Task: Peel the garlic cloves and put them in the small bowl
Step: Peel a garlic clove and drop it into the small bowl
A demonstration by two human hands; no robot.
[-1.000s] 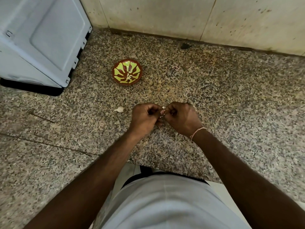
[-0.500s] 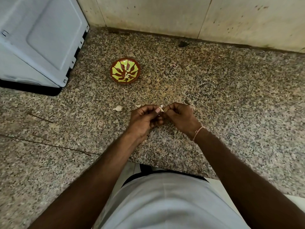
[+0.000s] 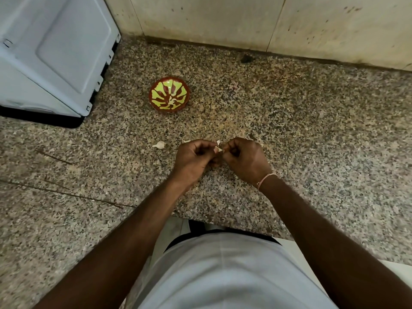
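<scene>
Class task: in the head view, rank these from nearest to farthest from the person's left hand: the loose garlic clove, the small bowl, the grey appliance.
From the left hand:
1. Garlic clove, on the counter just to the hand's left.
2. Small bowl, farther back toward the wall.
3. Grey appliance, in the far left corner.

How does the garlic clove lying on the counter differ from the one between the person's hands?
The loose clove lies alone on the granite counter, touched by nothing; the held clove is pinched between the left hand and right hand. The loose clove shows whole; the held clove is mostly hidden by fingers, only pale bits showing. Both are whitish and outside the small bowl.
</scene>
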